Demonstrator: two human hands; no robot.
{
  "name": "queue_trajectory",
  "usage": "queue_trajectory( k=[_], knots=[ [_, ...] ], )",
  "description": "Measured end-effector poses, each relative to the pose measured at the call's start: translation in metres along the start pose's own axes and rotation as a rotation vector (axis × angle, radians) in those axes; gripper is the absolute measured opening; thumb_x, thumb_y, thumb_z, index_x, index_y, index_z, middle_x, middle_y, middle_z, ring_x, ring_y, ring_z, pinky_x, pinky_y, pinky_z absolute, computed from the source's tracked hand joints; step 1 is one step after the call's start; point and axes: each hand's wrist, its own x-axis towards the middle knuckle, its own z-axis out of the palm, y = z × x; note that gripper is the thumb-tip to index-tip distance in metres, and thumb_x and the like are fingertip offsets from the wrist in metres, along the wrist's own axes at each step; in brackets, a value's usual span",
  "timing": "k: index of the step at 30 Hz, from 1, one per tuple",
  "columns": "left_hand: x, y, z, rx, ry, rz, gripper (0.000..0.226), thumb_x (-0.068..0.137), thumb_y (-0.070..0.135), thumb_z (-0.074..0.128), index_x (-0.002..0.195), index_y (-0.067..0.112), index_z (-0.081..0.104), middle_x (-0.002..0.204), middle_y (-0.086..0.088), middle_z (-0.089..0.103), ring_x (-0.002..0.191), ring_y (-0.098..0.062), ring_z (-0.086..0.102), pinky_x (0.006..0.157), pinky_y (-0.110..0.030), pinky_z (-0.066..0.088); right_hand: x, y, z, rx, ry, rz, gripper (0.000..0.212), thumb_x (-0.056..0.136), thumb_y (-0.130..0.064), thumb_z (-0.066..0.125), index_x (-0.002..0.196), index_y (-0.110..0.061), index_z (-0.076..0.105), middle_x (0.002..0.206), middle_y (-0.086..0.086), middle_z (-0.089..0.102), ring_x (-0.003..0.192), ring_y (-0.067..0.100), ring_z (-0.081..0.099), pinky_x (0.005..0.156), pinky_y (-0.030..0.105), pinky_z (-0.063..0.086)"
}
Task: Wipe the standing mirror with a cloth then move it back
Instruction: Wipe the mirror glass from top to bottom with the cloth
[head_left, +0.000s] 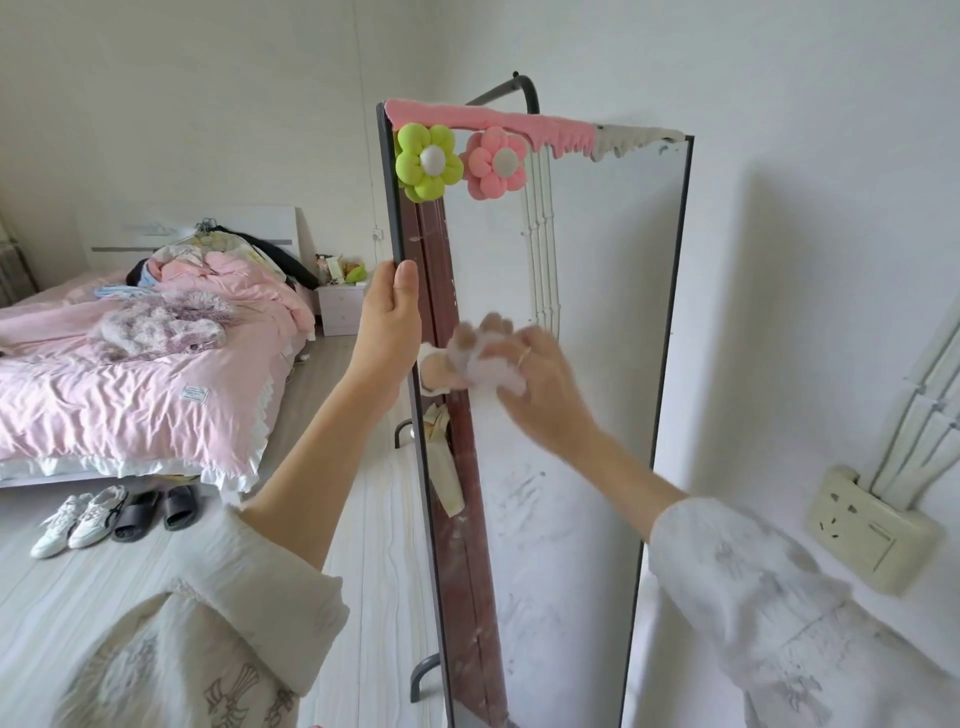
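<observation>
White cloth (488, 366) is bunched under the right hand (540, 384), whose curled fingers press it to the glass. At nine o'clock, the left hand (389, 317) grips the standing mirror (571, 312) by its dark frame edge. Tall, rigid, fragile, probably tippy: hold the side rails.

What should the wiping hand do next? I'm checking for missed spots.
Probably sweep the cloth downward: the right hand wipes mid-height, while smudges remain lower on the standing mirror. The left hand grips its frame.
</observation>
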Motion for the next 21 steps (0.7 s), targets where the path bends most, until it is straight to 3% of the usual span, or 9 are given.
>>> queue_trajectory(
  k=[2, 5, 7, 9, 12, 14, 17, 21],
  knots=[
    [0.000, 0.000, 0.000, 0.008, 0.010, 0.001, 0.033, 0.101, 0.025, 0.027, 0.068, 0.021, 0.028, 0.067, 0.006, 0.023, 0.052, 0.000, 0.027, 0.049, -0.009, 0.029, -0.043, 0.000, 0.012, 0.030, -0.153, -0.010, 0.022, 0.078, 0.001, 0.063, 0.098, -0.005, 0.068, 0.095, 0.016, 0.061, 0.087, 0.032, 0.055, 0.075, 0.038, 0.050],
    [-0.002, 0.001, 0.000, 0.011, 0.022, 0.011, 0.033, 0.101, 0.025, 0.027, 0.068, 0.021, 0.028, 0.067, 0.006, 0.023, 0.049, 0.001, 0.027, 0.049, -0.009, 0.029, -0.075, 0.008, 0.014, 0.073, -0.474, 0.032, 0.024, 0.080, -0.007, 0.062, 0.104, -0.006, 0.067, 0.106, 0.013, 0.059, 0.095, 0.030, 0.058, 0.077, 0.036, 0.051],
    [-0.004, 0.001, 0.001, 0.008, 0.020, 0.038, 0.034, 0.101, 0.024, 0.027, 0.068, 0.020, 0.027, 0.067, 0.006, 0.022, 0.047, 0.004, 0.027, 0.049, -0.008, 0.029, -0.070, 0.013, 0.004, 0.072, -0.517, 0.043, 0.021, 0.080, -0.014, 0.059, 0.098, -0.014, 0.069, 0.102, 0.001, 0.058, 0.091, 0.019, 0.056, 0.077, 0.033, 0.051],
    [-0.005, 0.002, 0.002, 0.006, 0.013, 0.053, 0.033, 0.101, 0.023, 0.026, 0.068, 0.020, 0.027, 0.066, 0.006, 0.022, 0.046, 0.005, 0.027, 0.050, -0.008, 0.029, -0.051, 0.017, -0.009, 0.069, -0.330, 0.051, 0.020, 0.076, -0.015, 0.055, 0.088, -0.020, 0.071, 0.099, -0.011, 0.057, 0.088, 0.007, 0.050, 0.077, 0.029, 0.049],
    [-0.007, 0.004, 0.004, 0.009, 0.020, 0.050, 0.033, 0.102, 0.024, 0.026, 0.069, 0.020, 0.029, 0.066, 0.006, 0.023, 0.047, 0.005, 0.029, 0.051, -0.007, 0.030, -0.004, 0.031, -0.032, 0.001, 0.043, 0.130, 0.029, 0.073, -0.003, 0.057, 0.099, -0.007, 0.068, 0.100, 0.013, 0.060, 0.096, 0.027, 0.055, 0.082, 0.036, 0.049],
    [-0.008, 0.004, 0.005, 0.007, 0.039, 0.048, 0.033, 0.101, 0.024, 0.026, 0.069, 0.021, 0.029, 0.066, 0.006, 0.023, 0.047, 0.005, 0.029, 0.052, -0.007, 0.030, 0.030, 0.039, -0.046, -0.083, 0.191, 0.123, 0.032, 0.073, 0.006, 0.056, 0.103, -0.001, 0.063, 0.100, 0.019, 0.058, 0.097, 0.034, 0.053, 0.080, 0.027, 0.041],
    [-0.008, 0.004, 0.005, 0.007, 0.061, 0.048, 0.033, 0.102, 0.023, 0.026, 0.069, 0.022, 0.029, 0.065, 0.006, 0.024, 0.048, 0.004, 0.030, 0.051, -0.008, 0.030, 0.060, 0.046, -0.055, -0.186, 0.256, 0.117, 0.033, 0.075, 0.007, 0.053, 0.107, -0.001, 0.058, 0.104, 0.020, 0.056, 0.096, 0.037, 0.050, 0.075, 0.030, 0.039],
    [-0.008, 0.003, 0.005, 0.027, 0.094, 0.049, 0.034, 0.102, 0.024, 0.025, 0.067, 0.024, 0.028, 0.064, 0.006, 0.024, 0.047, 0.004, 0.031, 0.050, -0.009, 0.030, 0.037, 0.045, -0.035, -0.186, 0.251, 0.053, 0.027, 0.079, -0.011, 0.047, 0.097, -0.001, 0.064, 0.096, 0.018, 0.058, 0.088, 0.030, 0.051, 0.071, 0.031, 0.042]
  ],
)
